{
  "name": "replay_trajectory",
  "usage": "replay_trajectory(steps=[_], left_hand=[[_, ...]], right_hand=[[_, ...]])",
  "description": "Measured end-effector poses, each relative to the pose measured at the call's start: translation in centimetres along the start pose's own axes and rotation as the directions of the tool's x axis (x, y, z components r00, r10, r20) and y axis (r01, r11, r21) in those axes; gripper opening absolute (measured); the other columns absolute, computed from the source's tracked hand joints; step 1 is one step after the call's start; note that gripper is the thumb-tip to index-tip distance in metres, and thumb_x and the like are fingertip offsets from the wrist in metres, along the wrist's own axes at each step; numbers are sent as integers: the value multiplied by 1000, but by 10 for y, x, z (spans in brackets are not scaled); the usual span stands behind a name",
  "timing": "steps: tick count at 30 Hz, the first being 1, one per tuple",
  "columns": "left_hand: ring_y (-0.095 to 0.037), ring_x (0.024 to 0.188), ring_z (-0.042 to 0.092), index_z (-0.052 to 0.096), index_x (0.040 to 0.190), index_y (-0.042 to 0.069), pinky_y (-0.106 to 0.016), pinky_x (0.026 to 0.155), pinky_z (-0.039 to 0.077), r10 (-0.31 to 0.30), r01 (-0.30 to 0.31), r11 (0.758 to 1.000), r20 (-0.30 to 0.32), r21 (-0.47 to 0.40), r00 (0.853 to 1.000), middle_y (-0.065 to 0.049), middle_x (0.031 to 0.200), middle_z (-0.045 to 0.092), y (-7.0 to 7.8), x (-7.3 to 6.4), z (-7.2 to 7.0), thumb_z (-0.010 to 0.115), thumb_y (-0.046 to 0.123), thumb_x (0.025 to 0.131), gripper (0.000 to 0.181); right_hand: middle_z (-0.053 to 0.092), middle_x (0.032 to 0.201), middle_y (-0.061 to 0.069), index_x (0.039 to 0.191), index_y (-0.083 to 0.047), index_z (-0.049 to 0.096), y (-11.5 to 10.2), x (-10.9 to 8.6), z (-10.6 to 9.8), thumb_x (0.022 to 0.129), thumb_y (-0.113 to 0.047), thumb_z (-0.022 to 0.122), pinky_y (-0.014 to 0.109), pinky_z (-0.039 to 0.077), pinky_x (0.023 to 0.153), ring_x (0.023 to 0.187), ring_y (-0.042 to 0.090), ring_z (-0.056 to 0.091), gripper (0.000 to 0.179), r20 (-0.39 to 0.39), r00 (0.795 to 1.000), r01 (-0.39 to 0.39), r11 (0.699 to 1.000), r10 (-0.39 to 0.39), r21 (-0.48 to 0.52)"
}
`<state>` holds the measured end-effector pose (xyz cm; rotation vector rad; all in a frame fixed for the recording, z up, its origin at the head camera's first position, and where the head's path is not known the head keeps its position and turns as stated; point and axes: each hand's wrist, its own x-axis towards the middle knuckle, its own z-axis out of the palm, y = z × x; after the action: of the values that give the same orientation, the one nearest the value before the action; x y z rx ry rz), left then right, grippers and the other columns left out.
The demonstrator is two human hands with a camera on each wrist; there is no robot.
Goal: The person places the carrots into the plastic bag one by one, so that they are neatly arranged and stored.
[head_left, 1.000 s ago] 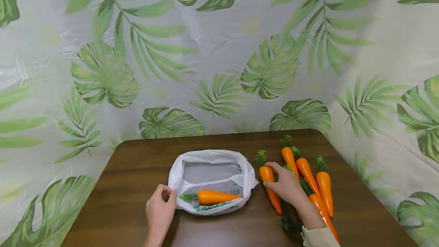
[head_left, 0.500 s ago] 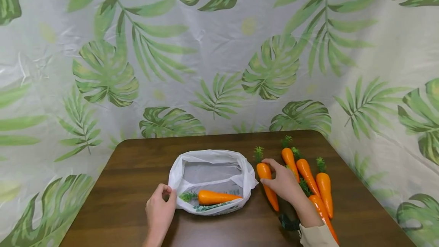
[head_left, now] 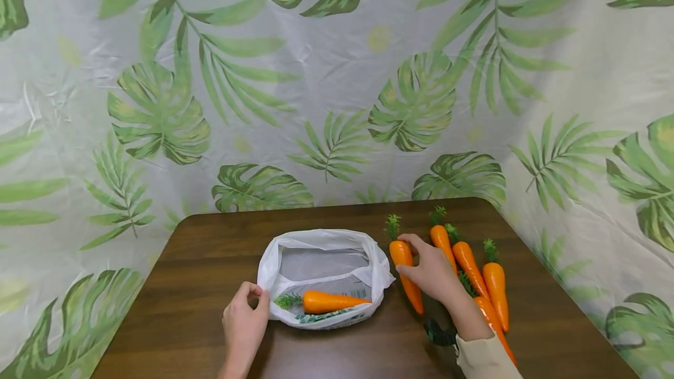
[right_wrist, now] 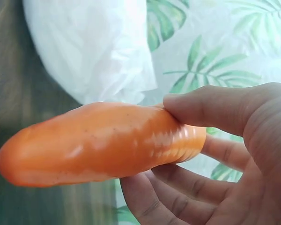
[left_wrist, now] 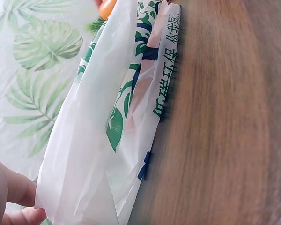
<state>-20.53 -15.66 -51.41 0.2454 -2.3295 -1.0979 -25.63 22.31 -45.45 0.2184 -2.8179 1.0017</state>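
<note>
Right hand (head_left: 430, 272) pinches carrot (right_wrist: 93, 145) near thick end, best hold; probably light, stiff, slick; left hand (head_left: 244, 319) pinches flimsy bag (head_left: 271, 268) rim

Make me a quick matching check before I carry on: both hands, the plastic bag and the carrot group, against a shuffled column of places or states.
Column one
1. left hand
2. carrot group
3. right hand
4. plastic bag

Column two
A. mouth open, with a single carrot visible inside
B. holding one orange carrot outside the bag
C. along the right part of the table
D. pinching white plastic

Right pairs: 1-D, 2-C, 3-B, 4-A
</note>
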Motion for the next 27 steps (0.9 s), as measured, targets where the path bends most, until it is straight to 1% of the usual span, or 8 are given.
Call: replay_trajectory(steps=[4, 7, 11, 13, 21, 27], left_hand=[[-33, 87, 70, 61, 81, 16, -54, 74, 46, -14, 14, 1000, 10, 4, 1000, -3, 84, 73, -1, 0, 0, 73, 14, 87, 13], [-34, 87, 70, 61, 81, 16, -53, 74, 46, -11, 11, 1000, 7, 0, 1000, -3, 85, 74, -1, 0, 0, 72, 14, 87, 13], [-34, 88, 71, 62, 80, 15, -54, 75, 46, 1, -1, 1000, -3, -11, 1000, -4, 85, 74, 0, 0, 0, 72, 12, 86, 13], [-34, 89, 71, 62, 80, 15, -54, 76, 46, 5, -5, 1000, -4, -16, 1000, -5, 86, 75, 0, 0, 0, 72, 12, 86, 13], [-34, 89, 71, 62, 80, 16, -54, 76, 46, -3, 3, 1000, -6, -16, 1000, -5, 87, 75, 0, 0, -1, 72, 12, 87, 13], [-33, 91, 71, 62, 80, 16, -55, 76, 46, -16, 16, 1000, 0, -14, 1000, -4, 87, 75, 2, 1, -1, 72, 13, 87, 13]], right_hand=[[69, 114, 5, 141, -20, 52, -6, 2, -3, 85, -22, 80, 35, 50, 68, 81, 18, 62, 64, -4, 1000, 29, 1000, -29, -2], [69, 115, 4, 142, -21, 51, -13, 6, -5, 85, -23, 80, 35, 49, 69, 81, 18, 62, 64, -6, 998, 57, 998, -57, -10], [69, 112, 2, 141, -23, 51, -22, 9, -7, 85, -24, 79, 34, 49, 66, 77, 17, 60, 63, 3, 998, 68, 998, -68, -3], [68, 111, 2, 141, -24, 51, -27, 10, -7, 86, -23, 79, 33, 50, 65, 78, 16, 61, 62, 10, 997, 71, 997, -71, 7], [68, 108, 2, 139, -23, 54, -46, 14, -4, 85, -17, 79, 33, 52, 67, 88, 18, 66, 60, 18, 993, 115, 993, -116, 36], [68, 110, 0, 139, -23, 55, -61, 18, 1, 85, -17, 80, 36, 50, 71, 87, 16, 65, 60, 33, 988, 151, 988, -152, 33]])
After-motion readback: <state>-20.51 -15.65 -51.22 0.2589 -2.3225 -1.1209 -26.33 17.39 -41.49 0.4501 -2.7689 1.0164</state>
